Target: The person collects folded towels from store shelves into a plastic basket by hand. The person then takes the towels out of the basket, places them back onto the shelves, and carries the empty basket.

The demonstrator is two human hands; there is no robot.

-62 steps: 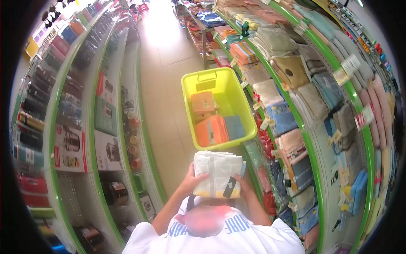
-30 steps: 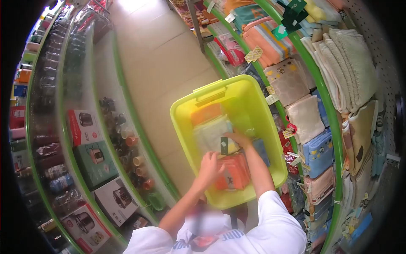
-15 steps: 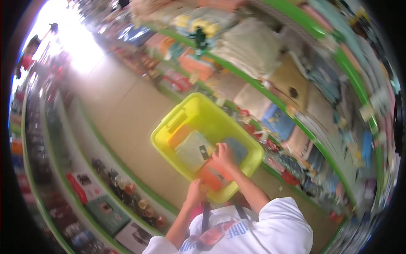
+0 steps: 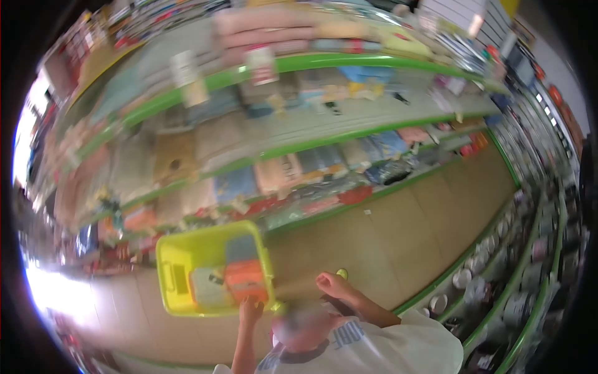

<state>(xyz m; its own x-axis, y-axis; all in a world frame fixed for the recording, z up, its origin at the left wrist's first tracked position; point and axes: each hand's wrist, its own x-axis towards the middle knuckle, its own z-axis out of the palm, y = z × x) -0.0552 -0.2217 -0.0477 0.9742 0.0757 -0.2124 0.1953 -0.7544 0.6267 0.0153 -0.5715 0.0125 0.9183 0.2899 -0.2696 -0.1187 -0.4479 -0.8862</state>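
Left hand (image 4: pixel 251 308) at lime-green tub's (image 4: pixel 199 246) rim, beside orange folded towels (image 4: pixel 244 274).
Left grip: can't tell; right hand (image 4: pixel 334 285) curled, nothing visible held.

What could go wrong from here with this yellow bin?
The left hand is at the bin's near rim while the right hand is away from it, so a one-handed tug might swing or tip the bin. The bin sits close to the low shelf, so it could catch goods there. The orange folded cloth and white folded cloth look loose inside and might slide or unfold.
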